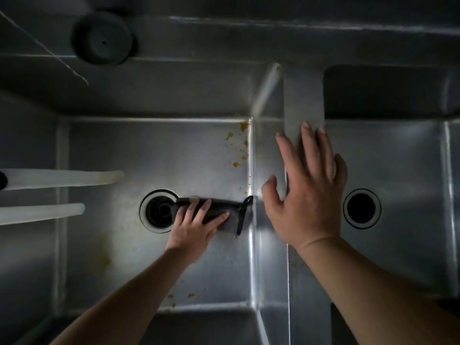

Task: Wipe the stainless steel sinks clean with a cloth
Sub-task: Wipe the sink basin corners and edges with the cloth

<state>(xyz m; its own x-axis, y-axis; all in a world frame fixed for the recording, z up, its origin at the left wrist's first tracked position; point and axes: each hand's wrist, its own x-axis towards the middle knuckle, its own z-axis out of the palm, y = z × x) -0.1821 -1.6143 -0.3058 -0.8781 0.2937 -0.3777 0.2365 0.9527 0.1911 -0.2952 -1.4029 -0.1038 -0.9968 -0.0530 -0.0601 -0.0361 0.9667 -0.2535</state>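
Sinks of stainless steel fill my downward view: a left basin (pixel 154 155) and a right basin (pixel 398 158), parted by a flat steel divider (pixel 305 100). I see my left hand (pixel 196 225) down on the floor of the left basin, fingers curled over a dark cloth (pixel 219 210), which looks folded or bunched into a long shape. The cloth lies between the left drain (pixel 159 210) and the basin's right wall, its left end reaching over the drain's edge and its right end touching the wall. My right hand (pixel 308 190) rests flat on the divider, fingers straight and spread, holding nothing, with the thumb hanging over the left basin side. Orange-yellow food specks (pixel 239 145) dot the far right corner of the left basin floor, and a few more (pixel 190 295) lie near its front edge. The right basin has its own round drain (pixel 362 208). Two pale tubes (pixel 62 178) reach in from the left edge above the left basin. A dark round object (pixel 103 38), perhaps a plug, sits on the ledge behind the sinks. Lighting is dim, brightest around my left hand.
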